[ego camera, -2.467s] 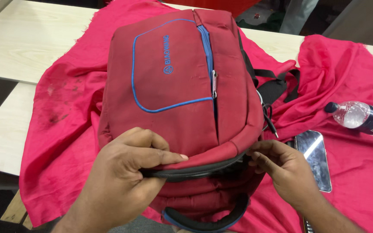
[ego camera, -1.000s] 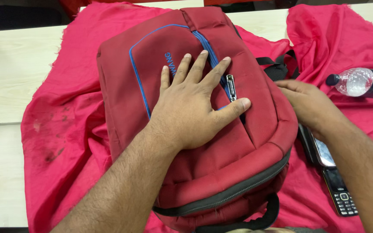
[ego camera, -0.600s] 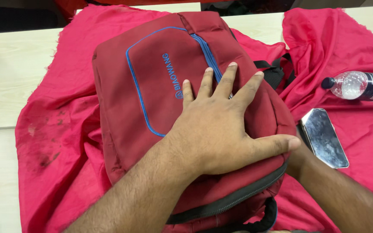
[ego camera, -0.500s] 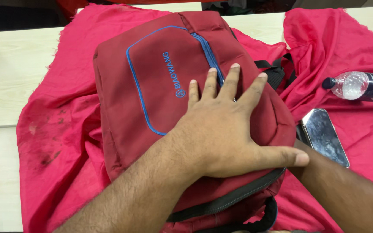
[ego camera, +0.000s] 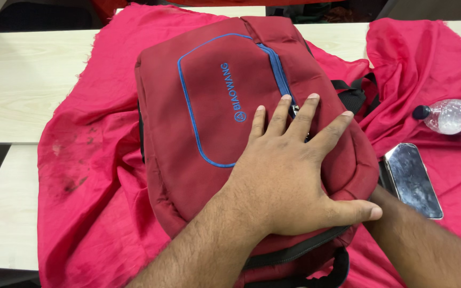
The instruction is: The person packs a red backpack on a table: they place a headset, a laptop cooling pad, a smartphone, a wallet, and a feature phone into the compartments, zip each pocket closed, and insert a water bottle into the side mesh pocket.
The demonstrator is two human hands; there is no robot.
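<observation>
A dark red backpack (ego camera: 204, 106) with blue piping and a blue zip lies flat on a red cloth (ego camera: 97, 176). My left hand (ego camera: 289, 181) rests palm-down on its lower right part, fingers spread, fingertips by the zip pull (ego camera: 294, 110). My right forearm (ego camera: 428, 250) comes in from the lower right. Its wrist (ego camera: 386, 207) goes under the bag's right edge below my left thumb, so the right hand itself is hidden.
A smartphone (ego camera: 413, 180) lies screen-up on the cloth just right of the bag. A plastic water bottle (ego camera: 452, 116) lies on its side further right. Black straps (ego camera: 356, 96) stick out behind the bag. The pale wooden table (ego camera: 22, 80) shows at left.
My left hand went from the bag's bottom edge to lying flat on top of it. My right hand, visible beside the bag a second ago, has slipped under its right edge.
</observation>
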